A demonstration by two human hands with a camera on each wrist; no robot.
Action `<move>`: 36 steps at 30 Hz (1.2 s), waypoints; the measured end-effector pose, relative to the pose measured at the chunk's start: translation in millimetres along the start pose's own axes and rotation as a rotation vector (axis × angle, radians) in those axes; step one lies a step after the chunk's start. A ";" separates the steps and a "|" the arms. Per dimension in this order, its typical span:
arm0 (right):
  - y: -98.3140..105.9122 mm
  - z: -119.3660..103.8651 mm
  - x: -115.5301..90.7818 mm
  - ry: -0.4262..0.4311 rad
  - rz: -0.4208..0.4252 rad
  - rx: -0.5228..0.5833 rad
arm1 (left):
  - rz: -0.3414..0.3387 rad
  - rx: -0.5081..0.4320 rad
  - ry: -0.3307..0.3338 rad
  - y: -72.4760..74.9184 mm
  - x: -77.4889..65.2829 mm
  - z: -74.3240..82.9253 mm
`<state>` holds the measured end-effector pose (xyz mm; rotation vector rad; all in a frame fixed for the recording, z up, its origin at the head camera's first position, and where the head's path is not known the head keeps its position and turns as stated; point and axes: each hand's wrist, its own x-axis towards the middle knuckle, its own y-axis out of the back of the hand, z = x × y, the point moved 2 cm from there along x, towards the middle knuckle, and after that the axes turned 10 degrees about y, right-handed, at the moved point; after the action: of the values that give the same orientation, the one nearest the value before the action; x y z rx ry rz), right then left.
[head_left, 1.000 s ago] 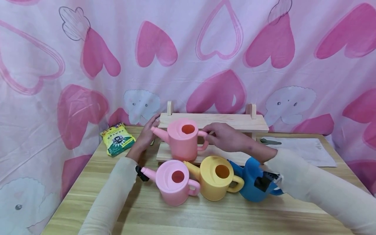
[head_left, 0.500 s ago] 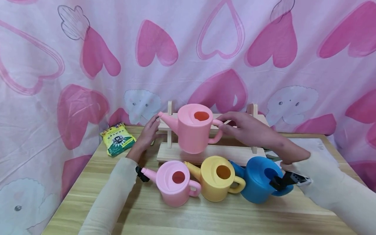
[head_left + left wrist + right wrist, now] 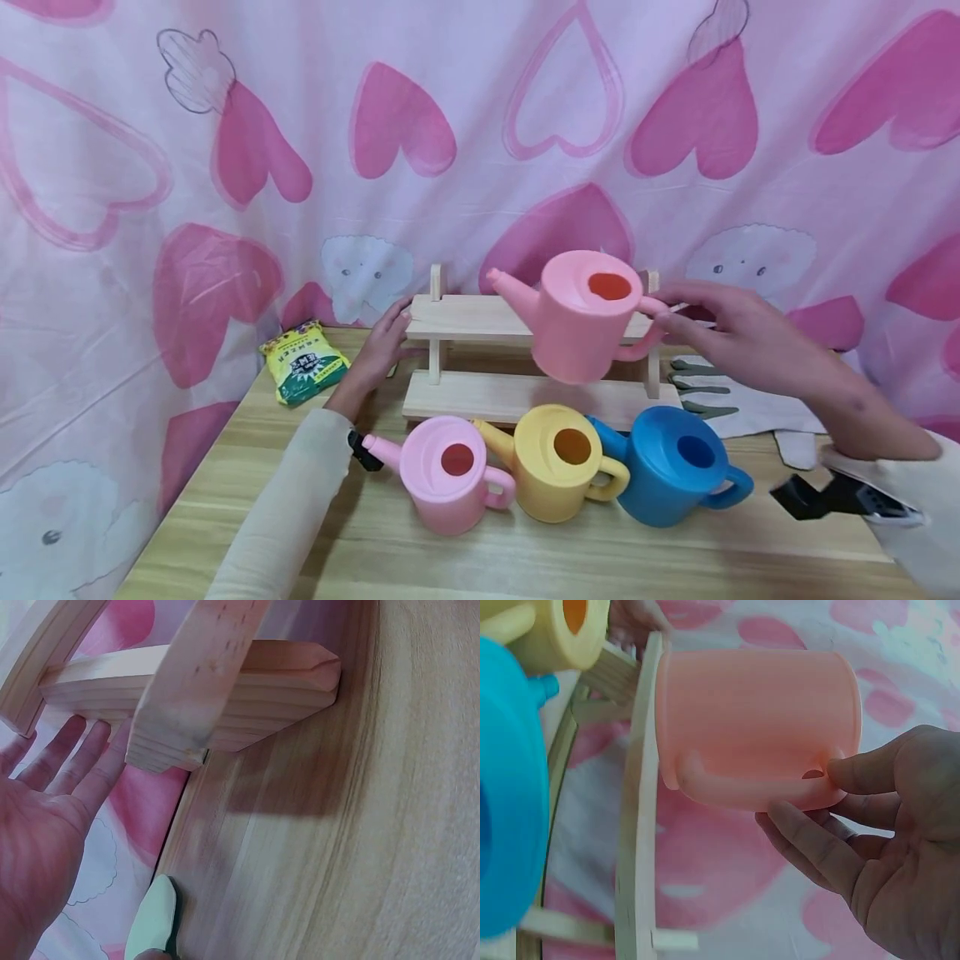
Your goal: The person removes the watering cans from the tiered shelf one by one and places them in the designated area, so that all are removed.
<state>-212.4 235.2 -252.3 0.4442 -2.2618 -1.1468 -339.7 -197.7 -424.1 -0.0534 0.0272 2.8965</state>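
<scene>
My right hand pinches the handle of a coral-pink watering can with thumb and fingers. The can hangs above the wooden two-tier shelf, its spout to the left; the right wrist view shows its smooth side. My left hand touches the shelf's left end, with straight fingers against the wood in the left wrist view. In front of the shelf stand a light pink watering can, a yellow one and a blue one, side by side.
A yellow-and-green packet lies at the table's back left. Pale gloves with green fingertips lie behind the right arm. A pale green rounded object is beside the left hand. A pink heart-patterned curtain hangs behind.
My right hand has lifted the coral-pink watering can from low by the shelf and carried it right. The gloves are now uncovered. My left hand stays at the shelf's end.
</scene>
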 end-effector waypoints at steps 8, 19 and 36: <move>25.5 25.6 -41.8 -0.057 0.087 -0.045 | 0.001 -0.002 -0.004 -0.4 0.9 -2.4; 42.2 64.8 -104.3 -0.048 0.319 0.009 | 0.012 0.031 0.001 -1.0 -0.1 -1.8; 9.8 159.6 -205.5 -0.037 0.560 0.428 | 0.016 0.028 -0.005 -0.7 0.0 -0.3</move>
<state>-148.6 447.8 -388.4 -0.0653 -2.4364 -0.3944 -339.5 -197.1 -424.4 -0.0406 0.0668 2.9117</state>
